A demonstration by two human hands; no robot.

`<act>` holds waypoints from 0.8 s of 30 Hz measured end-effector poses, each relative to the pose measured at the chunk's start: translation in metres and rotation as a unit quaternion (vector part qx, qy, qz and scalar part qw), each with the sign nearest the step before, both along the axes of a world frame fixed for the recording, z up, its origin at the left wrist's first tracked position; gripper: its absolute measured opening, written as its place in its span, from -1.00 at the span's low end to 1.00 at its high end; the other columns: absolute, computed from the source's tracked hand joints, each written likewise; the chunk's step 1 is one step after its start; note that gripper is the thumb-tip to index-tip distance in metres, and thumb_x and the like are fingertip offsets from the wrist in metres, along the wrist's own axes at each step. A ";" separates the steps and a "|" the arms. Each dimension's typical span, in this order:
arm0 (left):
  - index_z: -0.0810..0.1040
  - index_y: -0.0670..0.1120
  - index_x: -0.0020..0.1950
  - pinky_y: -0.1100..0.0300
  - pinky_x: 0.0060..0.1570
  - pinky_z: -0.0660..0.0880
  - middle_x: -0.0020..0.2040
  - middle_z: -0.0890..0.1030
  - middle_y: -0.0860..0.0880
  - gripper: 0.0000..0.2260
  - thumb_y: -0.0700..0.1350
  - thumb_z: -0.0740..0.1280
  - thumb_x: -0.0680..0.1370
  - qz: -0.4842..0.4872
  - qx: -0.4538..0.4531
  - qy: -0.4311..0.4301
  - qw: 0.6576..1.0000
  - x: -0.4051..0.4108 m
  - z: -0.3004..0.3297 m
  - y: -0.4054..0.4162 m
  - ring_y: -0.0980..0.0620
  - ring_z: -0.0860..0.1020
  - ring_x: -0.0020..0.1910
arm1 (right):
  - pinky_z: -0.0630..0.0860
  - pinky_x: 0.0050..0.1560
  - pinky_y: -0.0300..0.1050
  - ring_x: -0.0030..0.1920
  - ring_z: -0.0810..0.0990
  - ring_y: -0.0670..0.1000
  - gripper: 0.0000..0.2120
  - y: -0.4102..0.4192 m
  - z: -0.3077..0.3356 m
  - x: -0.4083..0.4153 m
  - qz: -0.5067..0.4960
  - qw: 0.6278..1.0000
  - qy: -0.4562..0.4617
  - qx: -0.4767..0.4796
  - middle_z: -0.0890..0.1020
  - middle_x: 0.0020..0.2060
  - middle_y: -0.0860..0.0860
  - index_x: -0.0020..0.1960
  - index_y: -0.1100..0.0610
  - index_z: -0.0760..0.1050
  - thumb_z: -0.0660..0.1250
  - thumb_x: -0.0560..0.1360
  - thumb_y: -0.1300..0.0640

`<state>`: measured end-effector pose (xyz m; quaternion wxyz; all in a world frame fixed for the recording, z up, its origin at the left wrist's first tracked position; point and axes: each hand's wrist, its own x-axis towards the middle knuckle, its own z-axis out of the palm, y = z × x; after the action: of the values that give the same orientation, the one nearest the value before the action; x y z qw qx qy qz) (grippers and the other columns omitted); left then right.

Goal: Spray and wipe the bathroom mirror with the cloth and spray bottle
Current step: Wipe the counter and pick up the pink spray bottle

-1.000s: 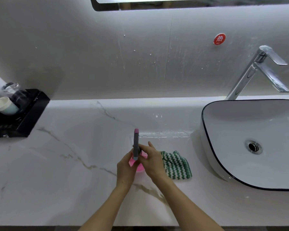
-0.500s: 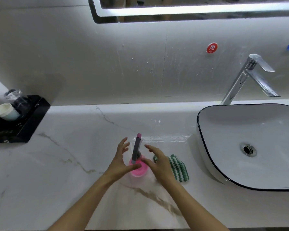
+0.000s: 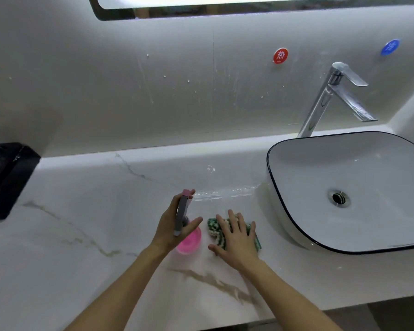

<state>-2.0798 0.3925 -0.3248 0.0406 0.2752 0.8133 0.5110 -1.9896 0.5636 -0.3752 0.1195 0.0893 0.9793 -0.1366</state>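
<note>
A clear spray bottle [image 3: 189,242] with a pink collar and a grey-pink trigger head stands on the marble counter [image 3: 81,235]. My left hand [image 3: 169,225] wraps round its sprayer neck, thumb on the right side. Just to the right lies a green-and-white striped cloth [image 3: 213,225], bunched up. My right hand [image 3: 237,242] rests flat on it with fingers spread and covers most of it. Only the lit bottom edge of the mirror [image 3: 225,3] shows along the top.
A white vessel basin [image 3: 296,175] with a dark rim sits at the right, with a chrome faucet [image 3: 320,103] behind it. A black tray [image 3: 7,177] stands at the far left. Red and blue stickers mark the splashed back wall.
My right hand left the bottle and moved right onto the cloth. My left hand closed round the sprayer neck. The view shifted right and down.
</note>
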 end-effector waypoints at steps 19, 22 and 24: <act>0.40 0.11 -0.01 -0.09 -0.48 0.44 -0.28 0.52 -0.11 -0.59 -0.33 0.22 0.28 0.143 0.087 -0.007 0.986 0.014 -0.008 0.024 0.05 0.33 -0.52 | 0.44 -0.32 -0.03 -0.12 0.38 0.08 -0.74 -0.018 -0.042 -0.012 -0.113 0.923 0.366 0.031 0.59 -0.22 0.08 0.06 0.06 0.38 0.16 0.38 0.07; 0.39 0.13 -0.03 -0.11 -0.47 0.47 -0.28 0.45 0.15 -0.59 -0.33 0.21 0.28 0.159 0.105 0.000 0.982 0.004 0.014 0.022 0.00 0.33 -0.52 | 0.44 -0.35 -0.04 -0.14 0.37 0.08 -0.74 -0.018 -0.025 -0.029 -0.123 0.906 0.404 0.027 0.57 -0.24 0.10 0.05 0.08 0.41 0.16 0.38 0.10; 0.37 0.13 0.00 -0.05 -0.46 0.50 -0.25 0.45 0.15 -0.57 -0.34 0.22 0.29 0.159 0.114 0.027 0.980 -0.007 0.039 0.022 -0.08 0.37 -0.49 | 0.44 -0.36 -0.04 -0.18 0.44 0.10 -0.74 -0.019 -0.003 -0.044 -0.127 0.894 0.430 0.004 0.56 -0.25 0.11 0.04 0.12 0.50 0.17 0.40 0.10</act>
<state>-2.0868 0.4144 -0.2857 -0.0949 0.1591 0.7839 0.5925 -2.0332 0.5448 -0.3783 -0.3316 0.1458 0.9161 -0.1721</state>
